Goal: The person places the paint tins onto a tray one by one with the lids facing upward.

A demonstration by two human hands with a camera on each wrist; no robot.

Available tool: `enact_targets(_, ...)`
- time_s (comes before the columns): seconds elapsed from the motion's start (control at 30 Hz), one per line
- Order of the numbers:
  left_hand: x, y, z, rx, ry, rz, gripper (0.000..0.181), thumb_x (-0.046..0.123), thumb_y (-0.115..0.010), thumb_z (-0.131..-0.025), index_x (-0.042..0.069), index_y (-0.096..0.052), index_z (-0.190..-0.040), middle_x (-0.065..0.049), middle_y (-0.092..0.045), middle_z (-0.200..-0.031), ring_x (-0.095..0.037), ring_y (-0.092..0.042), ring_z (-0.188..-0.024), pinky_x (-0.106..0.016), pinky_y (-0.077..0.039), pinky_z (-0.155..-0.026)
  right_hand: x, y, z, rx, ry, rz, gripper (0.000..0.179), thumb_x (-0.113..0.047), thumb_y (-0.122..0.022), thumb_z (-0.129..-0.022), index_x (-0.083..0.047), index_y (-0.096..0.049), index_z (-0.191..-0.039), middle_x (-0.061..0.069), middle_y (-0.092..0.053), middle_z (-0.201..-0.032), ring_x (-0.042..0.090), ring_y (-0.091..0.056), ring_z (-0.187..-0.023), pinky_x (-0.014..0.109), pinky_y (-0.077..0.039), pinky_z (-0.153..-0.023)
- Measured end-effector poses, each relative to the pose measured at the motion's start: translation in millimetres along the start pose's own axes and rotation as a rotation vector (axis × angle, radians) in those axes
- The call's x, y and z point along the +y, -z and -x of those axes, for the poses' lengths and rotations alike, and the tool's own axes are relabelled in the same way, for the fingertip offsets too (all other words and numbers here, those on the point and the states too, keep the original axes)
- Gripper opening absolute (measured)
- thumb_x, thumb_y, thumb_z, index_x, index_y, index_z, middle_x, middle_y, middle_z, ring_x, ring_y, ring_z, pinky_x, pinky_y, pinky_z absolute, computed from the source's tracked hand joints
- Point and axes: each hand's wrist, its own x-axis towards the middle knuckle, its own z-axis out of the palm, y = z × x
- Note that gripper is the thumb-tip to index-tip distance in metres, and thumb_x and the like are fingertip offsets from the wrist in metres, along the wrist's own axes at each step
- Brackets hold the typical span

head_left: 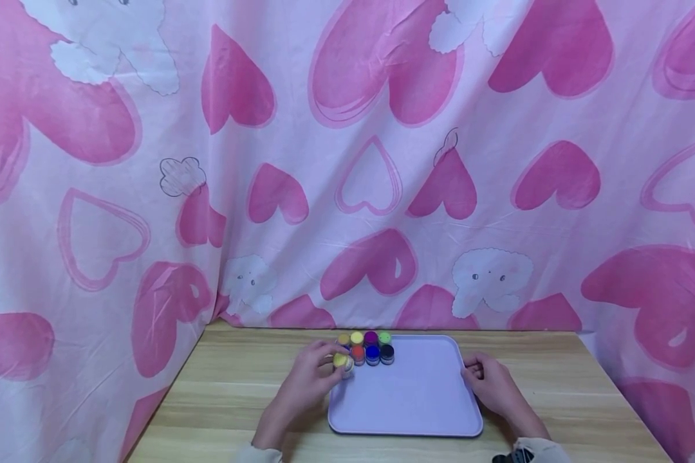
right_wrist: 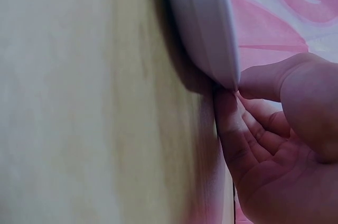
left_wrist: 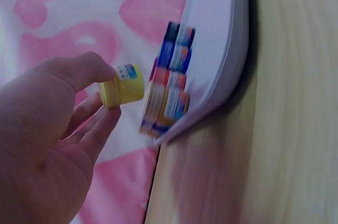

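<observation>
My left hand pinches a small yellow paint jar between thumb and fingers, over the tray's left edge. In the left wrist view the yellow jar is tilted and has a printed label. A pale lilac tray lies on the table. At its back left corner small jars stand in two rows, among them a black jar, a blue jar, a red jar, a purple jar and a green jar. My right hand grips the tray's right rim, thumb above and fingertips below.
The wooden table extends to both sides of the tray. A pink curtain with hearts hangs behind the table and along its sides. A dark watch-like band is on the right wrist.
</observation>
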Motion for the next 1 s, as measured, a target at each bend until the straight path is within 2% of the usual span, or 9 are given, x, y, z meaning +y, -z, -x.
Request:
enact_targets(0.07, 4.1, -6.1, -4.3, -0.017, -0.049, -0.062, 0.03, 0.006, -0.084, -0.092, 0.014, -0.079, -0.119, -0.007, -0.071, -0.126, -0.024, -0.069, -0.114, -0.036, -0.066, -0.094, 0, 0, 0.2, -0.002, -0.008, -0.004, 0.02, -0.007, -0.066, -0.104, 0.003, -0.067, -0.122, 0.01, -0.07, -0.103, 0.02, -0.064, -0.092, 0.031, -0.061, -0.076)
enact_targets(0.2, 9.9, -15.9, -10.1, -0.062, -0.093, -0.129, 0.029, 0.005, -0.084, -0.092, 0.012, -0.079, -0.12, -0.005, -0.071, -0.12, -0.021, -0.068, -0.104, -0.034, -0.066, -0.087, -1, -1, -0.1, -0.005, -0.017, -0.008, 0.021, -0.007, -0.066, -0.104, 0.003, -0.067, -0.123, 0.01, -0.07, -0.104, 0.02, -0.064, -0.092, 0.032, -0.062, -0.077)
enact_targets(0.33, 9.6, -24.7, -12.8, -0.091, -0.096, -0.212, 0.026, 0.008, -0.083, -0.094, 0.014, -0.08, -0.119, 0.0, -0.071, -0.119, -0.019, -0.065, -0.109, -0.032, -0.063, -0.093, 0, -1, -0.3, -0.003, -0.016, -0.007, 0.021, -0.007, -0.066, -0.104, 0.002, -0.067, -0.123, 0.01, -0.07, -0.105, 0.02, -0.063, -0.092, 0.034, -0.062, -0.079)
enact_targets(0.5, 4.8, -34.3, -14.4, -0.081, -0.173, -0.331, 0.021, 0.006, -0.084, -0.091, 0.012, -0.081, -0.111, -0.001, -0.073, -0.115, -0.021, -0.066, -0.111, -0.041, -0.061, -0.099, 0, 0, 0.3, -0.002, -0.008, -0.001, 0.021, -0.007, -0.066, -0.104, 0.002, -0.067, -0.123, 0.01, -0.07, -0.104, 0.02, -0.063, -0.092, 0.032, -0.061, -0.077)
enact_targets(0.67, 5.0, -36.6, -15.8, -0.084, -0.182, -0.359, 0.018, 0.004, -0.084, -0.09, 0.011, -0.08, -0.107, -0.003, -0.074, -0.114, -0.02, -0.068, -0.111, -0.042, -0.061, -0.104, -1, 1, 1.0, 0.007, 0.01, 0.006, 0.02, -0.008, -0.067, -0.104, 0.002, -0.068, -0.121, 0.009, -0.07, -0.103, 0.02, -0.063, -0.092, 0.031, -0.06, -0.076)
enact_targets(0.9, 4.0, -36.9, -17.1, -0.048, -0.219, -0.365, 0.025, -0.008, -0.08, -0.087, 0.009, -0.08, -0.106, -0.005, -0.075, -0.11, -0.021, -0.069, -0.108, -0.036, -0.063, -0.098, -1, 1, 1.9, 0.005, 0.005, 0.004, 0.02, -0.008, -0.066, -0.104, 0.002, -0.067, -0.122, 0.009, -0.069, -0.103, 0.02, -0.063, -0.092, 0.03, -0.06, -0.076)
enact_targets(1.0, 4.9, -35.2, -16.4, -0.044, -0.202, -0.363, 0.026, -0.007, -0.08, -0.087, 0.01, -0.08, -0.107, -0.004, -0.075, -0.11, -0.02, -0.069, -0.108, -0.035, -0.063, -0.097, -1, 0, 2.7, 0.007, 0.009, 0.01, 0.02, -0.008, -0.065, -0.104, 0.002, -0.067, -0.121, 0.009, -0.07, -0.103, 0.019, -0.063, -0.091, 0.03, -0.06, -0.075)
